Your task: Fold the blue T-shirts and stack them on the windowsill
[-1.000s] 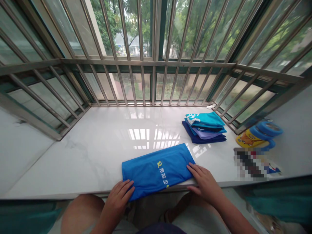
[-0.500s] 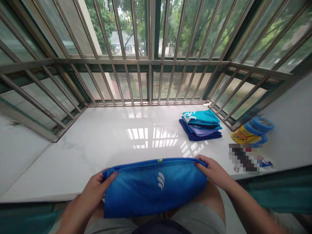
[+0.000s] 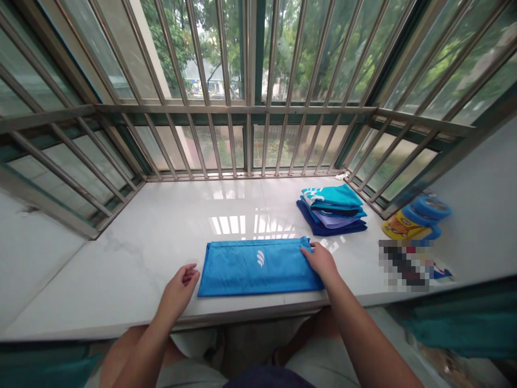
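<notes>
A folded blue garment (image 3: 238, 269) with a small white logo lies flat on the white marble-patterned sill, near its front edge. My right hand (image 3: 321, 261) grips its right end at the upper corner, thumb on top and fingers at the edge. Just off the garment's left end is my left hand (image 3: 183, 280), fingers loosely curled and apart from the thumb, with nothing in it. A stack of folded clothes (image 3: 333, 210) in turquoise, lilac and navy sits farther back on the right.
A blue and yellow bottle (image 3: 414, 218) stands by the right wall, with a pixelated patch in front of it. Metal bars (image 3: 242, 109) and windows enclose the sill (image 3: 133, 264) on three sides. My legs are below its front edge.
The blue garment has gone from above my lap, held by both hands, to lying on the sill. My left hand has let go; the right still holds its end.
</notes>
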Motion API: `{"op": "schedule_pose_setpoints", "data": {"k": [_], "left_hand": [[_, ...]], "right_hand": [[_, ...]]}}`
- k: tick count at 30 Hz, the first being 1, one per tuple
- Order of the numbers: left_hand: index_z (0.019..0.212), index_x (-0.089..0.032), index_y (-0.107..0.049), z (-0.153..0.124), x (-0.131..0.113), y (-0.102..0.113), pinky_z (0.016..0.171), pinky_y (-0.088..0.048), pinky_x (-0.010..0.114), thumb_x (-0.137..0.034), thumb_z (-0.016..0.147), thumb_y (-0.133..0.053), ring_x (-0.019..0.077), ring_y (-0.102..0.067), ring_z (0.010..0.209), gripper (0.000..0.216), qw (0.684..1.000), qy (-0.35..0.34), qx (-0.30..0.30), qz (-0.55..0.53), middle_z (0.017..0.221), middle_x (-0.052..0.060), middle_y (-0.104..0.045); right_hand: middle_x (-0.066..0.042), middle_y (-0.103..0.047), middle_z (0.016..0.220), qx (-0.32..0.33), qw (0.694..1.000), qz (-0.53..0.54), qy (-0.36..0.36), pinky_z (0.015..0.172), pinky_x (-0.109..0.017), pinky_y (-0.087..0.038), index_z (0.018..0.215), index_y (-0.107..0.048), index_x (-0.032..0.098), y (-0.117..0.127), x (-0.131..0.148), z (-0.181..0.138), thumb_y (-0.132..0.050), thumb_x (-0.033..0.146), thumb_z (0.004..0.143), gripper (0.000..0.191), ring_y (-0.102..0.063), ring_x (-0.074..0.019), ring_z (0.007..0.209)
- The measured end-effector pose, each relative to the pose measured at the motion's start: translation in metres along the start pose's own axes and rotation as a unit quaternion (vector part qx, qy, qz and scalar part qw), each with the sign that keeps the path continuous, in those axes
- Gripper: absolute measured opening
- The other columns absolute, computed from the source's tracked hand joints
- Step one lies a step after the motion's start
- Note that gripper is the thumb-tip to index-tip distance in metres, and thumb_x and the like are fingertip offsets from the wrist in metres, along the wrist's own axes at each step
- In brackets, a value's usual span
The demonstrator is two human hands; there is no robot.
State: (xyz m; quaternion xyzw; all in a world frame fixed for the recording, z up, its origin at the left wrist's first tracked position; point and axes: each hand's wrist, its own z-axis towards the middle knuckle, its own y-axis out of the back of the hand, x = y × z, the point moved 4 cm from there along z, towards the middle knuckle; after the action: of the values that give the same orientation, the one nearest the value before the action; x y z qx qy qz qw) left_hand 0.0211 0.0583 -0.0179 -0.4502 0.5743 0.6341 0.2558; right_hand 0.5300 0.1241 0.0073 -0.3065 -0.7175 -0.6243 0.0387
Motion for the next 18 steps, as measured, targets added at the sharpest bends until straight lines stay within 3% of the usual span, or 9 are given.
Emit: {"op": "schedule_pose_setpoints", "data": {"k": [4, 8, 11, 14, 16, 18], "left_hand": [[0.115, -0.021, -0.072, -0.027, 0.003, 0.006, 0.089, -0.066, 0.043, -0.072, 0.081, -0.070, 0.0294, -0.078, 0.097, 0.062, 1.000, 0.015, -0.007, -0.024, 0.102, 0.009, -0.080], [0.116, -0.022, -0.074, -0.056, -0.010, -0.003, 0.089, -0.065, 0.042, -0.075, 0.085, -0.069, 0.0292, -0.078, 0.101, 0.063, 0.996, 0.041, 0.009, -0.081, 0.112, 0.011, -0.082], [0.120, -0.021, -0.074, -0.077, -0.032, -0.033, 0.088, -0.066, 0.042, -0.079, 0.082, -0.073, 0.0317, -0.078, 0.108, 0.070, 0.976, 0.065, 0.099, -0.180, 0.118, 0.015, -0.082], [0.129, -0.020, -0.073, -0.090, -0.051, -0.066, 0.098, -0.065, 0.045, -0.080, 0.078, -0.079, 0.0361, -0.073, 0.127, 0.079, 0.936, 0.097, 0.174, -0.291, 0.138, 0.020, -0.075], [0.131, -0.020, -0.072, -0.092, -0.056, -0.079, 0.105, -0.063, 0.046, -0.079, 0.079, -0.081, 0.0370, -0.070, 0.134, 0.079, 0.914, 0.132, 0.166, -0.346, 0.144, 0.022, -0.071], [0.127, -0.021, -0.072, -0.090, -0.054, -0.085, 0.107, -0.062, 0.046, -0.076, 0.083, -0.079, 0.0352, -0.071, 0.132, 0.071, 0.898, 0.167, 0.131, -0.386, 0.143, 0.020, -0.071]], "right_hand": [[-0.017, -0.080, 0.111, 0.004, 1.000, 0.008, 0.013, 0.085, -0.032, -0.050, 0.109, -0.076, 0.013, 0.008, 0.013, 0.006, -0.056, 0.042, 0.105, 0.035, -0.075, -0.0298, 0.107], [-0.014, -0.080, 0.113, -0.008, 0.999, 0.028, 0.046, 0.083, -0.031, -0.050, 0.120, -0.071, 0.016, 0.017, 0.058, -0.003, -0.056, 0.042, 0.106, 0.034, -0.075, -0.0269, 0.104], [-0.013, -0.080, 0.108, 0.029, 0.993, 0.055, 0.104, 0.080, -0.031, -0.050, 0.133, -0.062, 0.017, 0.011, 0.121, -0.024, -0.061, 0.039, 0.103, 0.038, -0.075, -0.0263, 0.096], [-0.018, -0.078, 0.120, 0.097, 0.981, 0.046, 0.161, 0.085, -0.034, -0.052, 0.144, -0.050, 0.013, -0.013, 0.198, -0.050, -0.062, 0.033, 0.101, 0.049, -0.075, -0.0299, 0.105], [-0.024, -0.075, 0.127, 0.140, 0.973, 0.024, 0.179, 0.088, -0.038, -0.053, 0.147, -0.046, 0.010, -0.038, 0.246, -0.065, -0.062, 0.029, 0.100, 0.053, -0.074, -0.0334, 0.112], [-0.023, -0.077, 0.122, 0.176, 0.966, 0.017, 0.187, 0.086, -0.039, -0.055, 0.149, -0.045, 0.008, -0.066, 0.284, -0.078, -0.064, 0.028, 0.099, 0.057, -0.076, -0.0332, 0.106]]}}
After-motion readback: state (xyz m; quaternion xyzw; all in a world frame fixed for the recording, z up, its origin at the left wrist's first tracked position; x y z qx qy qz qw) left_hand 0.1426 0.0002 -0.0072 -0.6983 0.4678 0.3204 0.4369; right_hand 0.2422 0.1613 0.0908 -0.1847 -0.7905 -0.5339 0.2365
